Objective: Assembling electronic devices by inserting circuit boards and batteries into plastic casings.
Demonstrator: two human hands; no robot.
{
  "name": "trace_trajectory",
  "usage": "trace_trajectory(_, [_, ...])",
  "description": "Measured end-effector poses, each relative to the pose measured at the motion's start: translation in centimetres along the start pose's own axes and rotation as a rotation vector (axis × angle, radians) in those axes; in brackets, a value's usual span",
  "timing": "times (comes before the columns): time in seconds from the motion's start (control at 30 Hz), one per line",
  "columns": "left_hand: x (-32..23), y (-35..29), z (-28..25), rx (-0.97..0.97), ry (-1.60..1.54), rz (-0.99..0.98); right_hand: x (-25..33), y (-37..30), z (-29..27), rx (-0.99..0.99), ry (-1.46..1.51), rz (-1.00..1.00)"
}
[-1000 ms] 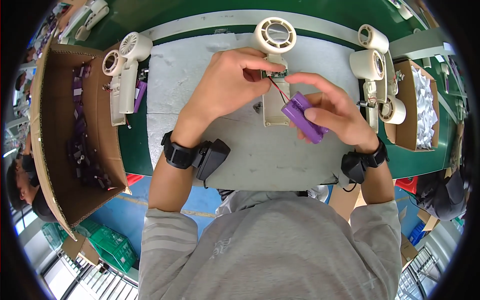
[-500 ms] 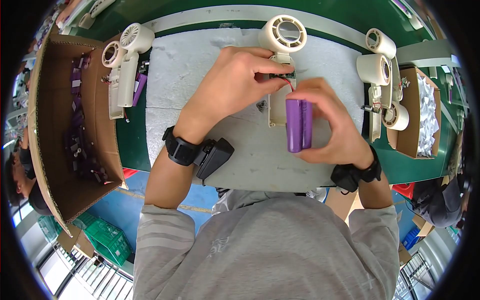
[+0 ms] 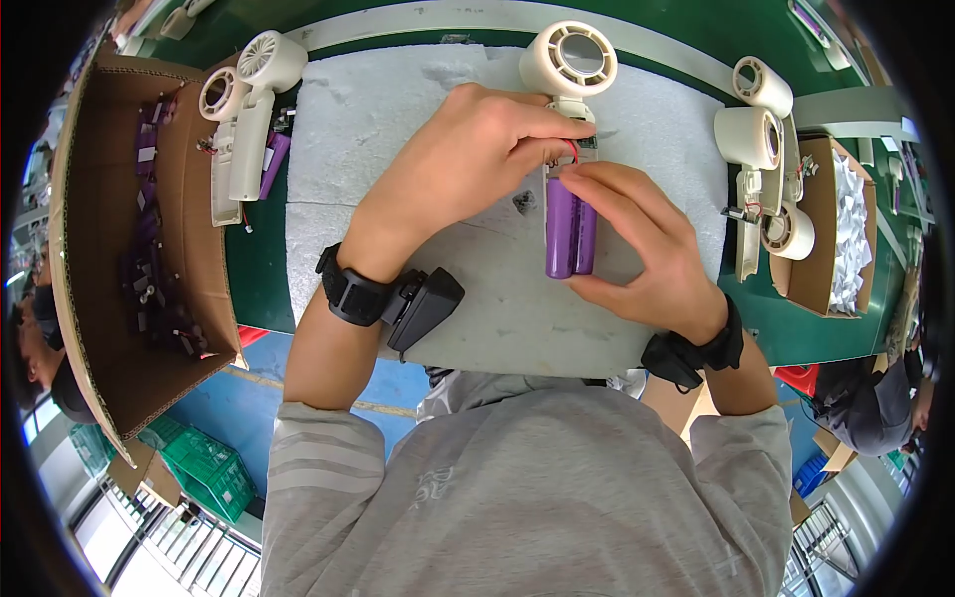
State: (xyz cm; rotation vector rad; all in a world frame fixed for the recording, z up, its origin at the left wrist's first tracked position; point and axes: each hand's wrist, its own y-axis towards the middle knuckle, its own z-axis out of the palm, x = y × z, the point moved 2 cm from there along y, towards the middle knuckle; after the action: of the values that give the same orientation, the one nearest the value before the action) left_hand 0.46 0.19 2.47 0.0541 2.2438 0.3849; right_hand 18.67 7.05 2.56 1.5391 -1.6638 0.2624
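A cream handheld fan (image 3: pixel 569 62) lies on the pale foam mat with its round head pointing away from me and its handle toward me. My left hand (image 3: pixel 487 149) pinches the handle's neck, fingertips at the small circuit board there. In my right hand (image 3: pixel 647 239) is a purple battery pack (image 3: pixel 570 229) of two cells, gripped by its ends between thumb and fingers. The pack is over the handle and hides most of it; whether it rests inside, I cannot tell. A red wire (image 3: pixel 572 149) runs between pack and board.
A cardboard box (image 3: pixel 149 249) with several purple battery packs stands at the left. Beside it lie fan parts (image 3: pixel 254 129) and another purple pack (image 3: pixel 275 165). More cream fan parts (image 3: pixel 751 139) lie at the right, next to a small box (image 3: pixel 821 239) of white pieces. The foam mat (image 3: pixel 398 95) covers the middle.
My right hand has brought the battery pack left and slightly away from me, over the fan handle. My left hand stays at the neck, its fingertips shifted slightly.
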Motion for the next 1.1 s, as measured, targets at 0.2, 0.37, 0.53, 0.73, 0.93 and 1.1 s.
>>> trace_trajectory(0.2, [0.4, 0.0, -0.3, 0.079, -0.113, -0.167, -0.3, -0.6, -0.3, -0.025, 0.039, 0.080])
trace_trajectory(0.37, [0.6, -0.1, -0.3, 0.068, -0.172, -0.168, -0.5, -0.1, -0.4, -0.015, -0.013, 0.058])
trace_trajectory(0.53, [0.7, -0.2, -0.3, 0.073, -0.162, -0.161, -0.4, 0.0, -0.4, 0.000, -0.105, 0.037])
trace_trajectory(0.73, [0.9, -0.3, -0.6, 0.164, -0.129, -0.146, 0.0, 0.0, -0.2, 0.016, -0.105, 0.066])
trace_trajectory(0.93, [1.2, -0.4, -0.5, 0.135, -0.160, -0.150, 0.7, -0.1, 0.0, 0.028, -0.240, 0.098])
trace_trajectory(1.1, [1.2, -0.4, -0.4, 0.109, -0.176, -0.174, 0.9, 0.0, 0.2, 0.020, -0.254, 0.141])
